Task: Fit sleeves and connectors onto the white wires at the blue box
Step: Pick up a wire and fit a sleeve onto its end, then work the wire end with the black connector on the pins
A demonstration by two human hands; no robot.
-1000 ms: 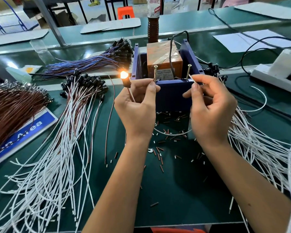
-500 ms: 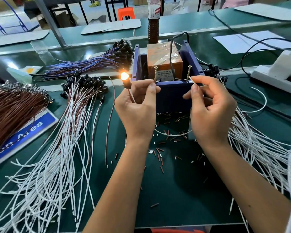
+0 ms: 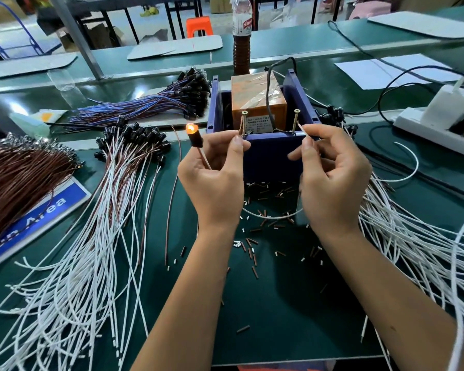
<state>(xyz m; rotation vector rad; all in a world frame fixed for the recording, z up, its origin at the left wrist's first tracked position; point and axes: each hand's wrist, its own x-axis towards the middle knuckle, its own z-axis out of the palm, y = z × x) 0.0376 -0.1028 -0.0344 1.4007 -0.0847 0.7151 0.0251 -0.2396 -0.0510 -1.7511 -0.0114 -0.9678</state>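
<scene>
The green surface [image 3: 292, 317] holds big piles of white wires [image 3: 73, 277] on both sides. The blue box [image 3: 268, 153] sits in the middle at the back, with two screws [image 3: 243, 121] sticking up at its front edge. The left hand [image 3: 214, 178] pinches a wire end at one screw. The right hand [image 3: 332, 180] pinches the other end by the second screw. A tiny orange lamp [image 3: 191, 129] glows beside the left hand.
</scene>
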